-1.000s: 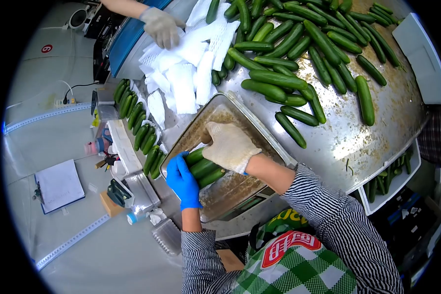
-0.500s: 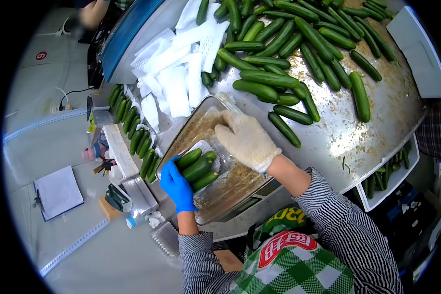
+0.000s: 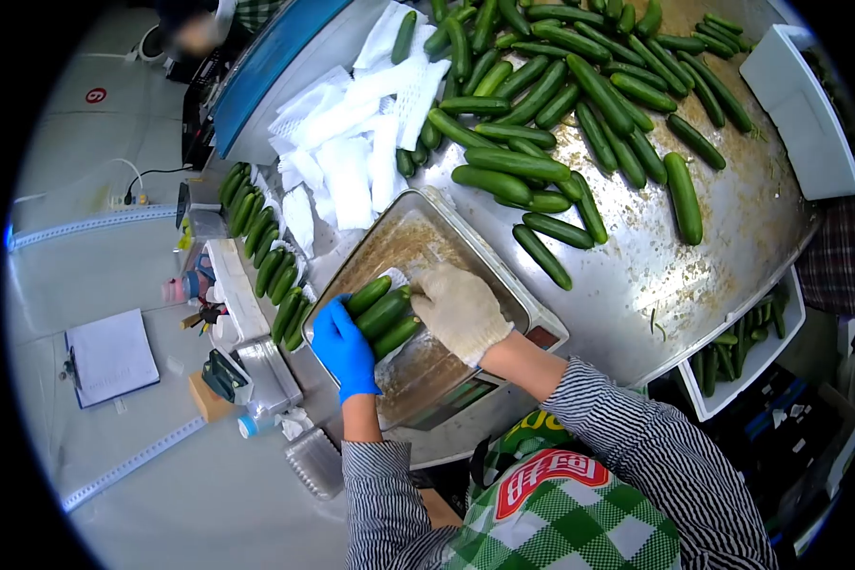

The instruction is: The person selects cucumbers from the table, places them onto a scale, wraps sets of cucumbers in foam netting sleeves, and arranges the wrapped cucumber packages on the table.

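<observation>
My left hand, in a blue glove, is closed around the left ends of three green cucumbers. They lie side by side on a piece of white foam netting, in the worn metal pan of a weighing scale. My right hand, in a cream knitted glove, is at the right ends of the same cucumbers, its fingers curled against them. Those fingertips are partly hidden. Below the pan, the scale's body shows along its right edge.
Loose cucumbers are heaped on the metal table. White foam nets are piled left of them. Packed cucumbers line the left edge. White crates stand at the right. A clipboard lies lower left.
My right hand has come down from the upper part of the pan to the cucumbers' right ends. My left hand stays on them. The view has shifted slightly.
</observation>
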Demonstrator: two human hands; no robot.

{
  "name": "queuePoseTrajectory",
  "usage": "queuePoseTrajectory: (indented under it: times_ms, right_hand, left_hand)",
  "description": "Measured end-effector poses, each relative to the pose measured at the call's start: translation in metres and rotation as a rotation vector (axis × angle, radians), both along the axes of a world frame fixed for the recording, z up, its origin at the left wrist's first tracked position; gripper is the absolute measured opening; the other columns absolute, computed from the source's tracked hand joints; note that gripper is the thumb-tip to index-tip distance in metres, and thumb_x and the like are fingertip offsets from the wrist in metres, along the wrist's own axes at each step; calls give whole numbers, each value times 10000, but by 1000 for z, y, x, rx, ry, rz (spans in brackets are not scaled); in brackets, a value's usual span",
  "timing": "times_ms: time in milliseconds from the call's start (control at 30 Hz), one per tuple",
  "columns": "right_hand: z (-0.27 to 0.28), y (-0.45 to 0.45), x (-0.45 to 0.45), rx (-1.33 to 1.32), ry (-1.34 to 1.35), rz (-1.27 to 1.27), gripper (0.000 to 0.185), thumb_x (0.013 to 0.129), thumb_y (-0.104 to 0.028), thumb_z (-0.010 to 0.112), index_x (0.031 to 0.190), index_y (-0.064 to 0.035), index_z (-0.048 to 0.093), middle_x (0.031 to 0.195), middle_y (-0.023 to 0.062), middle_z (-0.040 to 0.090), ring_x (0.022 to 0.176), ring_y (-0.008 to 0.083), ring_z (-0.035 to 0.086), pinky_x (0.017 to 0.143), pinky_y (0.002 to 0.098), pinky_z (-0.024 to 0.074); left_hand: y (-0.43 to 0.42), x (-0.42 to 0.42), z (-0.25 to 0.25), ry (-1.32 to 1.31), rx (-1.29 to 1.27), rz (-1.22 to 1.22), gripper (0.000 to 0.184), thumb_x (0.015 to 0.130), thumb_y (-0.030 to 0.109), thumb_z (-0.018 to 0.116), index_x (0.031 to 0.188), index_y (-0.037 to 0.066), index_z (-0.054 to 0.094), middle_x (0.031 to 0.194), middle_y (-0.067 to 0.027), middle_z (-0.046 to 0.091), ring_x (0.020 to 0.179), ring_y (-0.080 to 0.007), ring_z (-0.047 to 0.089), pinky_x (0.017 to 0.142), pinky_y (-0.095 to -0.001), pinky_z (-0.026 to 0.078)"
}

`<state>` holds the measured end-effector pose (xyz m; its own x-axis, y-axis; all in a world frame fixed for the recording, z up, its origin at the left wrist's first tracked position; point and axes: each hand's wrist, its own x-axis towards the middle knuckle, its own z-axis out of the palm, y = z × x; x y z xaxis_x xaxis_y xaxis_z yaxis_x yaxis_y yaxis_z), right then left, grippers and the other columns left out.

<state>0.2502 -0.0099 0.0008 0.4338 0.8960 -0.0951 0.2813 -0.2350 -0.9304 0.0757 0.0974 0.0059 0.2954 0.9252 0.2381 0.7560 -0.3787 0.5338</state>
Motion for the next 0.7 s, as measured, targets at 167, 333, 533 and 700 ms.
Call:
queuePoseTrajectory:
  times_ms: [167, 333, 533, 700]
  right_hand:
    - [9, -9, 8, -61, 0, 106, 257, 865, -218, 601, 996, -22, 704, 1013, 219, 675, 945, 387, 650, 866, 460, 505]
    - [22, -26, 8, -27, 26, -85, 308, 886, -262, 594, 1007, -2, 709, 1007, 239, 683, 964, 388, 653, 878, 464, 505]
    - [19, -22, -20, -25, 178, 50, 322, 909, -239, 618, 1095, 17, 683, 1079, 229, 686, 1005, 359, 668, 898, 392, 509]
    - [19, -36, -41, 97, 257, -22, 360, 885, -148, 663, 1206, 9, 620, 1081, 194, 669, 996, 298, 673, 886, 355, 517]
  left_hand:
    - [2, -5, -12, -43, 43, 28, 276, 986, 226, 546, 976, 25, 734, 934, -166, 714, 870, -284, 672, 802, -384, 507]
    - [6, -5, -18, -46, 121, 42, 248, 959, 233, 569, 908, 52, 731, 884, -162, 697, 828, -334, 644, 749, -436, 494]
    - [0, 0, -15, -41, 249, 44, 224, 936, 218, 584, 854, 58, 718, 843, -159, 680, 785, -356, 631, 711, -454, 483]
    - [-2, -2, -13, -149, 225, 42, 213, 937, 196, 588, 892, 43, 728, 880, -161, 699, 804, -342, 653, 736, -431, 501]
